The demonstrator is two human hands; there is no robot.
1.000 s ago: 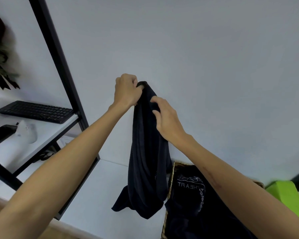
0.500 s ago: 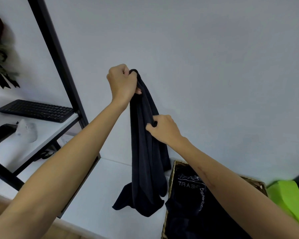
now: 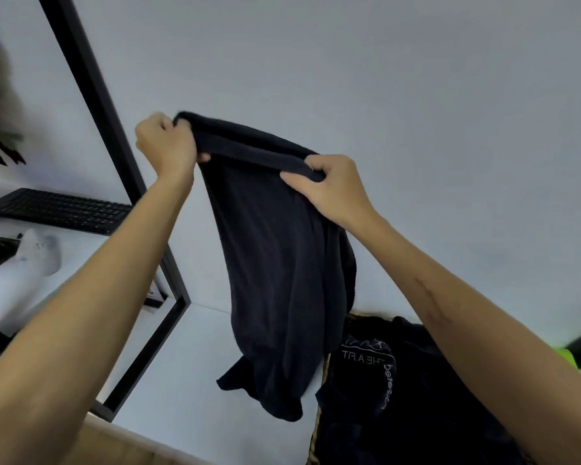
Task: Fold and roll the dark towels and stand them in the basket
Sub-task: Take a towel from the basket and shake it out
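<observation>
A plain pale wall [image 3: 383, 78] filled most of the view, with a white table [image 3: 188, 380] below it and a black-framed shelf [image 3: 98, 95] at the left carrying a keyboard [image 3: 57, 209].

The towel [image 3: 282, 263] hung in the air in front of the wall, above the table and just left of the basket [image 3: 322, 374]. The left hand [image 3: 165, 146] gripped one top corner, its fingers curled tight round the hem. The right hand [image 3: 332, 186] pinched the other end of the same edge between thumb and fingers. The two hands stood apart, so the top edge ran fairly taut between them, sloping down toward the right. The cloth below fell in loose folds, with its lower corners dangling unevenly just above the table.

The basket sat at the lower right, only part of its woven rim showing. Dark cloth [image 3: 399, 397] with pale lettering lay heaped in it, bunched rather than rolled or upright.

By that showing the task looked to be at an early stage. The towel was spread open but not yet folded, nothing visible had been rolled, and no roll stood in the basket. Folding, rolling and standing the towel all remained, and the heaped cloth likely needed the same.
</observation>
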